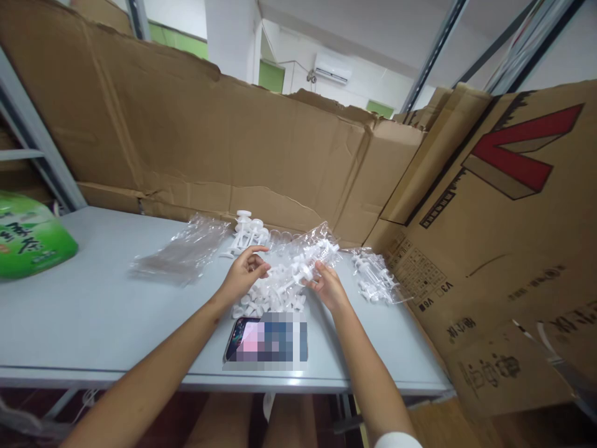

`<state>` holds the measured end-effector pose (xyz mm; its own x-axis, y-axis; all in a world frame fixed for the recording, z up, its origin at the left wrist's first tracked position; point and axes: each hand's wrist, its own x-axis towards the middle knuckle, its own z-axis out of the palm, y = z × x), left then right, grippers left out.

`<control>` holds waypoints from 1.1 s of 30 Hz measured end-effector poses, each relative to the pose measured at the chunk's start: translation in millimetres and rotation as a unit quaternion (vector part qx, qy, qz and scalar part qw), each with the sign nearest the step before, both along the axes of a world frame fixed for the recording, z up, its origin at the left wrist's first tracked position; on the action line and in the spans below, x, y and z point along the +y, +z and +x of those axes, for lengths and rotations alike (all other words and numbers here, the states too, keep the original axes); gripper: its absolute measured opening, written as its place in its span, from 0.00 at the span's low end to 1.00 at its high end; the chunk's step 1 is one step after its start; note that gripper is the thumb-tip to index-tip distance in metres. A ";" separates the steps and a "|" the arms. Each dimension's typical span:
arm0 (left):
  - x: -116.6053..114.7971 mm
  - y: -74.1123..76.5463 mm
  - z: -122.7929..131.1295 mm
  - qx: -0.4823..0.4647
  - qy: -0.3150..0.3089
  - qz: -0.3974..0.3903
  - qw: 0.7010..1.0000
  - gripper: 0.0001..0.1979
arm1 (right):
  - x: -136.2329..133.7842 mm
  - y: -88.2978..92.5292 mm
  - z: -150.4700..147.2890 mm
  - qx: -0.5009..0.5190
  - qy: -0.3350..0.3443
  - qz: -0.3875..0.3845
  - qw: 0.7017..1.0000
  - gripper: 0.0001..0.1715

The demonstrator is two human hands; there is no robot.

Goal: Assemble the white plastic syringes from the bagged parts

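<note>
My right hand [329,287] grips the lower right side of a clear plastic bag [321,235] with white plastic parts inside. To the left of the bag, my left hand [246,272] has its fingers bent and apart, and I see nothing between them. Below both hands lies a heap of small white plastic pieces [268,300], partly covered by the bag. Behind my left hand are white plastic parts with round discs on stems [249,230]. Clear spring-like rings [281,238] show beside them, partly hidden by the bag.
A phone [265,341] lies near the table's front edge. Flat clear bags [181,252] are at left, a filled clear bag [375,278] at right. A green package [32,236] sits far left. Cardboard walls [261,143] enclose the back; a printed carton [504,249] stands right.
</note>
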<state>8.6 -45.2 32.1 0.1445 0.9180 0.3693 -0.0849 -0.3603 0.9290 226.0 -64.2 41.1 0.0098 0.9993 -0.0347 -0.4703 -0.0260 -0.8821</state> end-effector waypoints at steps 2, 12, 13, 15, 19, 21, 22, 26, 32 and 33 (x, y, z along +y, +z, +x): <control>0.1 0.5 -0.1 -0.002 -0.006 0.004 1.000 0.20 | 0.0 -0.4 -0.2 -0.001 -0.001 -0.002 1.000 0.20; -2.3 0.9 -2.9 -0.004 -0.072 -0.022 0.997 0.30 | 0.1 3.6 3.4 0.016 -0.021 0.002 1.000 0.19; -2.9 1.0 -2.9 0.006 -0.072 -0.019 0.997 0.31 | 0.4 3.5 4.2 0.021 -0.023 0.003 1.000 0.19; -4.4 2.2 -3.0 0.024 -0.061 0.001 0.998 0.29 | 0.7 3.7 5.8 0.030 -0.029 0.006 0.999 0.19; -6.9 7.7 -5.9 0.071 -0.024 0.069 0.995 0.15 | 0.8 6.5 9.3 0.034 -0.041 0.011 0.999 0.19; -6.4 10.3 -9.3 0.109 -0.018 0.100 0.989 0.10 | 0.7 8.6 11.4 0.026 -0.046 0.010 0.999 0.19; -5.9 11.2 -11.2 0.134 -0.021 0.114 0.984 0.09 | 0.6 9.5 12.6 0.019 -0.052 0.009 0.998 0.19; -4.6 12.8 -15.7 0.259 -0.012 0.196 0.946 0.08 | 0.1 12.5 16.7 -0.008 -0.078 -0.003 0.997 0.18; -7.4 14.3 -11.9 0.344 0.041 0.337 0.875 0.07 | -0.5 13.3 18.3 -0.025 -0.080 -0.001 0.997 0.18; -7.5 14.0 -11.2 0.342 0.048 0.346 0.872 0.08 | -0.5 13.2 18.2 -0.025 -0.079 0.000 0.997 0.19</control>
